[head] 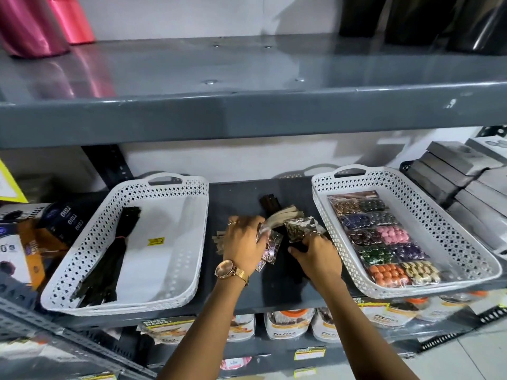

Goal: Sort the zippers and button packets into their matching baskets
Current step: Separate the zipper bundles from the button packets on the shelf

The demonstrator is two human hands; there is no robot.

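Note:
Two white perforated baskets stand on a dark grey shelf. The left basket (175,294) holds a bundle of black zippers (109,250). The right basket (466,242) holds several clear packets of coloured buttons (384,237). Between them lies a small pile: beige zippers (282,215), black zippers (270,204) and button packets. My left hand (244,242), with a watch and a ring, grips a shiny packet of buttons (270,249). My right hand (318,256) pinches another clear packet of bronze buttons (297,227) at its lower edge.
Grey boxes (461,171) are stacked right of the right basket. Dark product boxes (33,237) crowd the shelf left of the left basket. A grey shelf board (247,113) overhangs above. Packaged goods (288,327) fill the shelf below.

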